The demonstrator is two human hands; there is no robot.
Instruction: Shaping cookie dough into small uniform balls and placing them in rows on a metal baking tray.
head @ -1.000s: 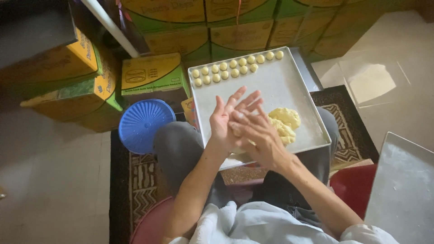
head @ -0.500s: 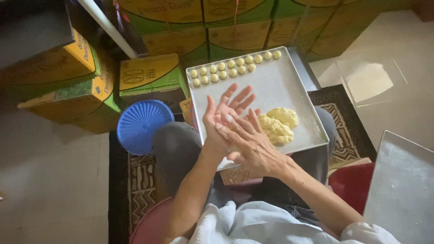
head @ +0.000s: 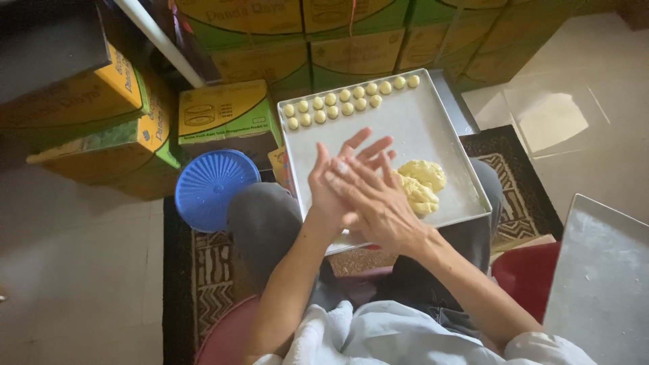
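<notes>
Yellow dough [head: 422, 185] lies at 4 o'clock on the tray [head: 405, 128]; dough balls [head: 348, 101] line its 12 o'clock edge. Left hand [head: 331, 186] and right hand [head: 372, 199] press palm to palm, whatever lies between hidden. The tray, resting on the knees, could tip if a leg shifts.

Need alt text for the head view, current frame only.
A seated person presses the left hand and right hand palm to palm above a metal baking tray resting on their lap. The tray holds two rows of small dough balls along its far edge and a lump of yellow dough; a blue lid and cardboard boxes sit nearby.
</notes>
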